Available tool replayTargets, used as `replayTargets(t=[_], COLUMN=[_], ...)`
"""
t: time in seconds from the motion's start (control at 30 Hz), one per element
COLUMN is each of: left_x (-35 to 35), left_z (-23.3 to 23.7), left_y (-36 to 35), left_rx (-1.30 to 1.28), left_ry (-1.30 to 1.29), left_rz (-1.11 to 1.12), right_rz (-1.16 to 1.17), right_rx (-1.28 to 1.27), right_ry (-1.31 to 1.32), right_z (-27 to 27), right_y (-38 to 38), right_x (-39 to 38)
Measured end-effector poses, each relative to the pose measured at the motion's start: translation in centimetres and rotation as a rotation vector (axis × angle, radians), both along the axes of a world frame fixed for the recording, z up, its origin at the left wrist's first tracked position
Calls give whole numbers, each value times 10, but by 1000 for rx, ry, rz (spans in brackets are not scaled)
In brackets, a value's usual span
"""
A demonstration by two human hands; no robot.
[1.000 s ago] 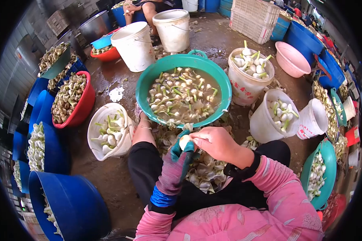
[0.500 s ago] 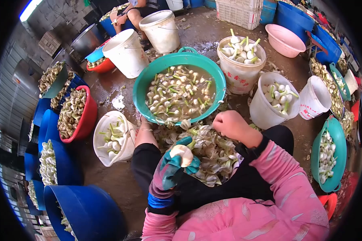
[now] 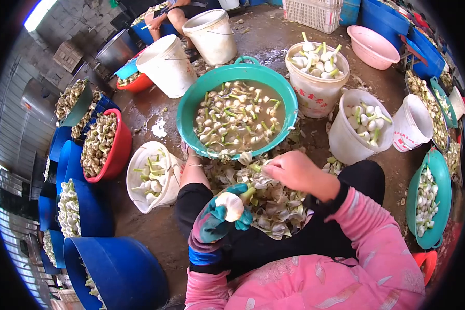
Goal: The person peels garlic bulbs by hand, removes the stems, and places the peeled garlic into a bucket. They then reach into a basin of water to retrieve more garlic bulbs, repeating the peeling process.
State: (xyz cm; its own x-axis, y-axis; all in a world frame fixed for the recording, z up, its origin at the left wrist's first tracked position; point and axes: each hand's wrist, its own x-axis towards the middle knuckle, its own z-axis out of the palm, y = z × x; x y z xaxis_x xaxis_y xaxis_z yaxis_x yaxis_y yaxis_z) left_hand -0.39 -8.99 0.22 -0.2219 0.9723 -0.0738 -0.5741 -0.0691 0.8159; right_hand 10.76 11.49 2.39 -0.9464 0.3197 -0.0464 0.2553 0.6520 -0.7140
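Observation:
My left hand [image 3: 223,214], in a teal-coated glove, is closed around a peeled white garlic bulb [image 3: 231,205]; its green stem points up and to the right. My bare right hand [image 3: 297,173] is to the right of the bulb and apart from it, fingers pinched together beside loose skins; whatever is between the fingertips is hidden. Below both hands, a heap of garlic peelings [image 3: 279,209] lies between my legs. Just beyond stands a green basin [image 3: 289,111] of murky water with many garlic bulbs [image 3: 235,111].
White buckets with peeled garlic stand at left [image 3: 173,178] and right [image 3: 341,139]; another full bucket [image 3: 315,93] is beside the basin. A red tub [image 3: 120,144] and a blue tub [image 3: 134,274] are on the left, a green tub [image 3: 442,206] on the right. Another person [image 3: 178,18] sits ahead.
My right hand has come left and nearer the garlic bulb, its fingers pinching. My left hand has turned the bulb slightly and keeps hold of it. The whole view has shifted a little.

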Motion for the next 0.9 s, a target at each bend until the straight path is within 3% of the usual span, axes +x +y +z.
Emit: replayTargets(t=[0.07,0.2,0.27,0.33,0.4,0.47,0.5,0.57,0.6,0.67,0.73,0.8,0.87,0.9], left_x=[-1,2,7,2,10,10,10,8,13,19,22,22,15,12], left_z=[-5,-4,6,-9,-4,-2,-3,-2,3,-10,2,5,-8,-12], left_y=[-2,4,12,17,19,20,20,15,14,12,12,17,24,22], left_rx=[50,46,-28,-178,-206,-186,-145,-137,-174,-120,-97,-61,-58,-97], left_ry=[-114,-186,-232,154,333,258,228,194,224,41,20,4,297,353], left_rz=[-67,-65,50,167,270,270,211,48,24,1,24,55,266,256], right_rz=[82,329,53,84,70,-31,-22,54,53,-26,-224,-93,-119,52], right_rx=[-477,-445,-477,34,-322,-893,-888,-634,-631,86,251,-95,-712,-824], right_ry=[113,64,164,320,149,-128,-124,32,36,502,366,-217,-319,-304], right_z=[24,17,11,15,11,7,5,1,1,-2,-25,-19,7,17], right_y=[-20,-9,-18,-20,-27,-26,-28,-31,-31,-28,-6,5,-13,-15], right_x=[3,4,7,5,8,8,8,7,5,-1,-9,-9,-5,-1])
